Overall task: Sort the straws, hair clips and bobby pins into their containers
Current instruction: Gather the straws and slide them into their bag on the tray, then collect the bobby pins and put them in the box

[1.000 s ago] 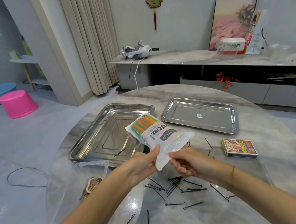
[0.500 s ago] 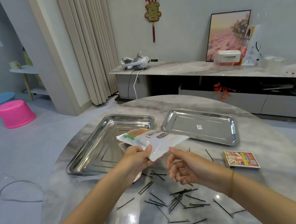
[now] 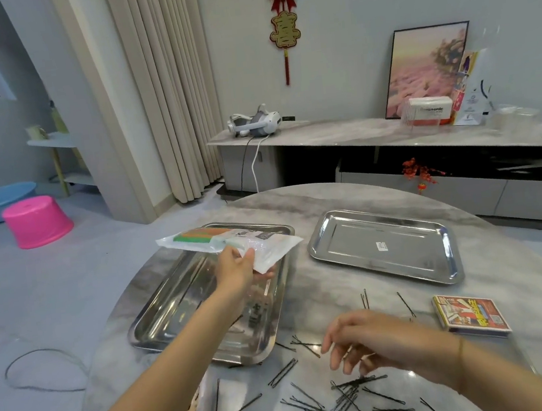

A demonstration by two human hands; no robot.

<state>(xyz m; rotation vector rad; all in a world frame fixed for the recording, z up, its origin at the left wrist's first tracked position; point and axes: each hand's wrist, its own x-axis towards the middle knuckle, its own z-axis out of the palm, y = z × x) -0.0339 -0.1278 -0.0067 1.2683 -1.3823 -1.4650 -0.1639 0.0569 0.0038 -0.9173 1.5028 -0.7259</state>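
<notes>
While the left hand (image 3: 236, 269) pinches the near end of a clear packet of coloured straws (image 3: 230, 243), thumb on top, the packet lies almost flat in the air over the far part of the left steel tray (image 3: 161, 320), its orange and green straw ends pointing away. The right hand (image 3: 370, 338) hovers low over the marble table (image 3: 323, 300), fingers loose and slightly spread, holding nothing. Beneath and around it, black bobby pins (image 3: 349, 394) lie scattered on the tabletop, a few crossed in a small heap. The right steel tray (image 3: 448, 253) sits further back, and a small printed box (image 3: 472, 316) rests near that wrist.
</notes>
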